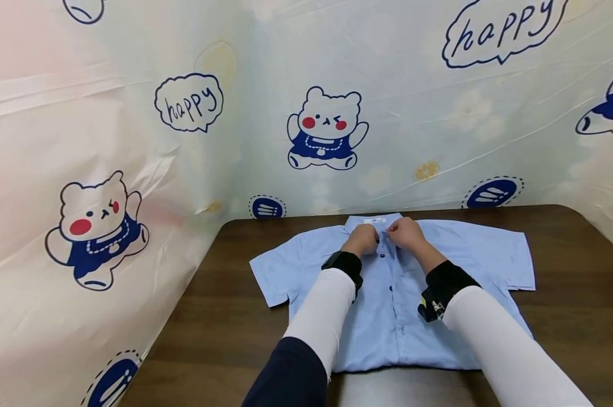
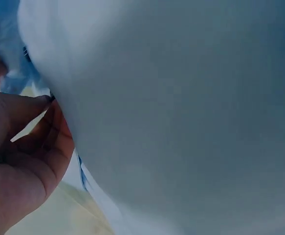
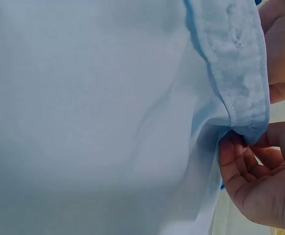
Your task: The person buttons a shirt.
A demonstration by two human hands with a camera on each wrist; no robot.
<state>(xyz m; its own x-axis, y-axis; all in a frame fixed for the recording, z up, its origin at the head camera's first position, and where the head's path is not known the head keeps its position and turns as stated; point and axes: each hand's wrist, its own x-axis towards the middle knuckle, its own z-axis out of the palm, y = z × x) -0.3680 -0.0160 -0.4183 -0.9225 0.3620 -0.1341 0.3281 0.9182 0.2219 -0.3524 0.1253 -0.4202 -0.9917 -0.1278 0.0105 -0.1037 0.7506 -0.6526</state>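
A light blue short-sleeved shirt (image 1: 367,322) lies front up, its collar (image 1: 356,223) at the table's far edge. Just below the collar, my left hand (image 1: 363,239) pinches one front edge at a dark button (image 2: 52,97), thumb against fingers. My right hand (image 1: 407,234) holds the other edge, the stitched placket (image 3: 247,83), between thumb and curled fingers; a buttonhole (image 3: 235,30) shows farther along it. The two hands are close together but apart. Lower on the front, another dark button (image 1: 391,289) is visible. Cloth fills most of both wrist views.
The shirt lies on a brown wooden table (image 1: 209,322). Behind it and on the left hangs a pale curtain (image 1: 265,113) printed with bears and "happy" bubbles. A greyish surface (image 1: 408,387) shows below the shirt's hem.
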